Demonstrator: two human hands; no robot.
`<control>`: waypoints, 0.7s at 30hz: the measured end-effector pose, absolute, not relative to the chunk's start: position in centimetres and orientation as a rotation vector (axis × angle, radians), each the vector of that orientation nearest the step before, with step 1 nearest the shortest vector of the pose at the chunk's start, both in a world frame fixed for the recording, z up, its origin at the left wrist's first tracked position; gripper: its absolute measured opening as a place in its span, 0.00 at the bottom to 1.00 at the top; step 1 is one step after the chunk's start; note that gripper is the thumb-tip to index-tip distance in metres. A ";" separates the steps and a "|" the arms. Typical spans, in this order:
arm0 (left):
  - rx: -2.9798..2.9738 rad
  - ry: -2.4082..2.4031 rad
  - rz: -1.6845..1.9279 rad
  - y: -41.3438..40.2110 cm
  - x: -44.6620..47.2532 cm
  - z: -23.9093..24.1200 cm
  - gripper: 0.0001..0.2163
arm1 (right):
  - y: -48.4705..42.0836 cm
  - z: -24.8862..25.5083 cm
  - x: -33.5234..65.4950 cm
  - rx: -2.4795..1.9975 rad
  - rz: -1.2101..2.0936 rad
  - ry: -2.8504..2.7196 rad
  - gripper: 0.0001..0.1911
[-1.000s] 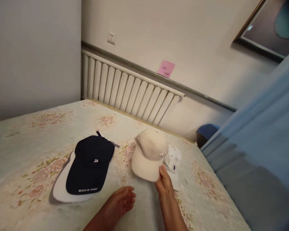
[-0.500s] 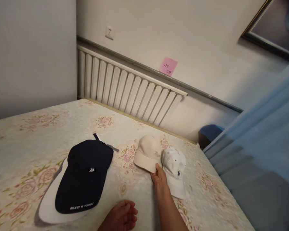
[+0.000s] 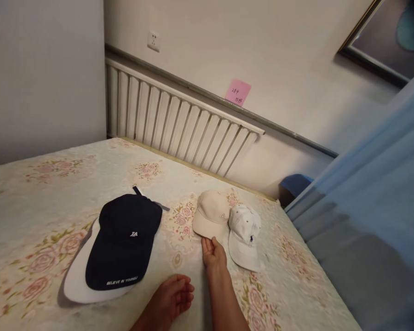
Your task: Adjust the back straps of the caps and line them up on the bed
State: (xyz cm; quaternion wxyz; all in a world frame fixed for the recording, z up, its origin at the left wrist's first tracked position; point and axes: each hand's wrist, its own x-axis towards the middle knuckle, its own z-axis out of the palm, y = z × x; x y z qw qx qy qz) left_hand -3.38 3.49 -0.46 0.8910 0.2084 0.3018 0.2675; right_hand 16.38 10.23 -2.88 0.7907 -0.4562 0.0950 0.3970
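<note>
One baseball cap (image 3: pixel 210 214) sits before the right hand (image 3: pixel 214 257), another cap (image 3: pixel 244 236) to its right, and stacked caps (image 3: pixel 122 241) left of the left hand (image 3: pixel 174 294).

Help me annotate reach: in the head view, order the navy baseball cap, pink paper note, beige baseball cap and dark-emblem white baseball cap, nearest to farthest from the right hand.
1. Beige baseball cap: ahead, its brim at the right hand.
2. Dark-emblem white baseball cap: just right of the hand.
3. Navy baseball cap: well left.
4. Pink paper note: beyond the caps.
</note>
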 end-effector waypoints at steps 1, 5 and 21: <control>0.431 0.633 0.558 3.5 -3.4 -0.4 0.14 | 10.4 -2.8 16.4 -0.989 0.856 0.209 0.05; 0.432 0.664 0.565 3.6 -3.4 -0.1 0.16 | 10.3 -2.6 16.4 -1.009 0.851 0.208 0.05; 0.498 0.669 0.560 3.4 -3.4 0.2 0.13 | 7.0 -3.3 15.5 -1.013 0.865 0.146 0.08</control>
